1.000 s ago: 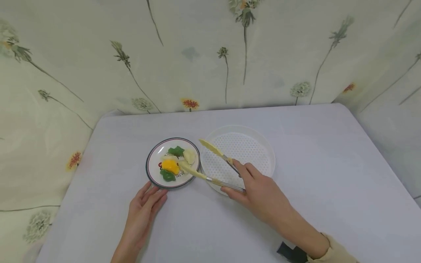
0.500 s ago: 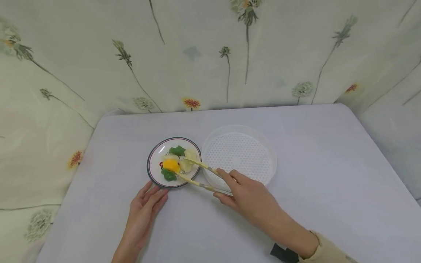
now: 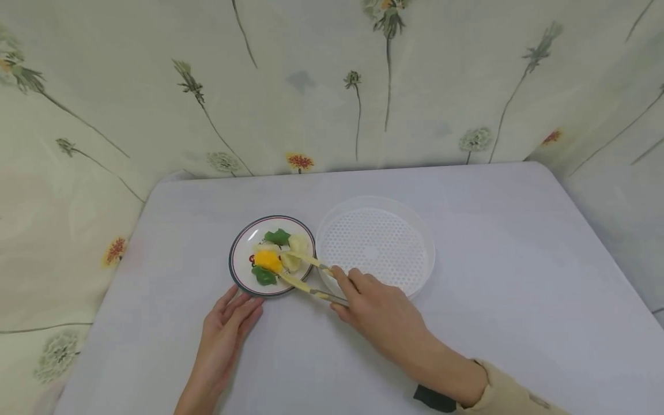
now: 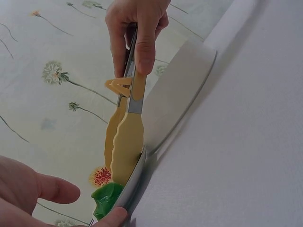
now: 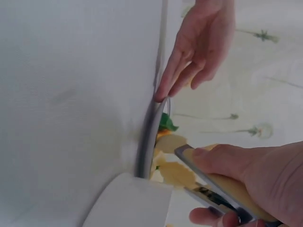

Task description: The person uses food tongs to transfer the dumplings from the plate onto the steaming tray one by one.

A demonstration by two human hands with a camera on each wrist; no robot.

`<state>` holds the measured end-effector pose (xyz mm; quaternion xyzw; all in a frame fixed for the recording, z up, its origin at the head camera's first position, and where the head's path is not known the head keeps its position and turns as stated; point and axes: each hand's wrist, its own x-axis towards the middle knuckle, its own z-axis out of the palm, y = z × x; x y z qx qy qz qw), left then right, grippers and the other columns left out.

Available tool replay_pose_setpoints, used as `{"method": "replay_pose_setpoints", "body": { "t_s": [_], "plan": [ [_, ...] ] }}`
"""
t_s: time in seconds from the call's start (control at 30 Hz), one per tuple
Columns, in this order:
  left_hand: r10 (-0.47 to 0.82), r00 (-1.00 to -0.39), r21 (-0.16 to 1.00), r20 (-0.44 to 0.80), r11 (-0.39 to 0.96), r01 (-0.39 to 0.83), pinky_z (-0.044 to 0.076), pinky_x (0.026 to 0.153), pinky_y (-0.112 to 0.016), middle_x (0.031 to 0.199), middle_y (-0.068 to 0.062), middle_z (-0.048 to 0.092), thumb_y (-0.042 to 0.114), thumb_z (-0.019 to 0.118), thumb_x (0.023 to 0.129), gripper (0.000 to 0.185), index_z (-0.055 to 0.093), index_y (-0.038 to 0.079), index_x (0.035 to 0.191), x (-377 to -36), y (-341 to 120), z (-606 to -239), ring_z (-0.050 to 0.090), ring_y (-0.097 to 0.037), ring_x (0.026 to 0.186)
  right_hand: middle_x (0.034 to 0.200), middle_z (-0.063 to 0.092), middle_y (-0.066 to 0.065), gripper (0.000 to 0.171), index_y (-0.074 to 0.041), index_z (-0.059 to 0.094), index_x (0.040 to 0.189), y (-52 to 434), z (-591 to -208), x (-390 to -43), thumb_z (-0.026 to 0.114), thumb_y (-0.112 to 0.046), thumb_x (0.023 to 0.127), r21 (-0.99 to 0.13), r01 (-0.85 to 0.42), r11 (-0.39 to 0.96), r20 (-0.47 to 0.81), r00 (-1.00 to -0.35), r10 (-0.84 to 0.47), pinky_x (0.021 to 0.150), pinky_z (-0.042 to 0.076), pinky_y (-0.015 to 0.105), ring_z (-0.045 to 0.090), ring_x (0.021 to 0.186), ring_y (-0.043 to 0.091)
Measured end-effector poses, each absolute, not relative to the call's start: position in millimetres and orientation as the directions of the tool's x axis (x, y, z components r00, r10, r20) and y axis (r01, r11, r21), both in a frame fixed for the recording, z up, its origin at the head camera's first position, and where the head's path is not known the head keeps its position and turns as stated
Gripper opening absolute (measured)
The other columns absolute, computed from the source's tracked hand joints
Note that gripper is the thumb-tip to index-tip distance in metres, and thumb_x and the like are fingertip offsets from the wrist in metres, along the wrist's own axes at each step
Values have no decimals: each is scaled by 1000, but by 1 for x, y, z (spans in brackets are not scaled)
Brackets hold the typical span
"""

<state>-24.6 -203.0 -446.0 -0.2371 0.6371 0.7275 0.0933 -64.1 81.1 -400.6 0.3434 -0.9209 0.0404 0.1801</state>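
Note:
My right hand (image 3: 386,314) holds a pair of tongs (image 3: 306,285) with yellow scalloped tips and metal arms. The tips reach down onto a white plate (image 3: 241,248) with a dark striped rim, on either side of a pale dumpling-like piece (image 3: 291,263); whether they squeeze it I cannot tell. Around it lie a yellow piece (image 3: 267,260), another pale piece (image 3: 298,243) and two green pieces, one near the front rim (image 4: 107,199) and one at the back (image 3: 278,237). The fingers of my left hand (image 3: 224,331) are loosely extended, touching the plate's near rim.
A round white tray (image 3: 428,253) with a perforated-looking base stands right beside the plate, partly under my right hand. White cloth (image 3: 513,276) covers the table. A flower-patterned curtain (image 3: 332,115) hangs behind its far edge.
My right hand has moved left, bringing the tongs over the plate. Their tips have come closer together, around the pale piece. My left hand stays at the rim.

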Motion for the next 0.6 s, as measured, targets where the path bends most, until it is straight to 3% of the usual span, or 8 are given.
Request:
{"method": "replay_pose_setpoints", "body": {
  "t_s": [0.33,0.6],
  "plan": [
    [-149,-877,886,-457,-159,-435,59,113,-20,169,-20,38,15,50,114,74,8,9,174,-24,-203,-445,65,-9,134,88,64,0,54,-9,71,138,75,-401,-68,84,-39,95,156,-646,747,332,-678,-656,45,44,13,48,63,8],
    [-162,-862,876,-480,-153,-458,59,112,-20,168,-17,41,13,50,113,74,9,10,174,-25,-203,-443,65,-9,134,88,64,0,55,-9,70,138,79,-403,-64,82,-41,96,127,-644,755,350,-683,-641,43,46,16,54,64,9]
  ]
}}
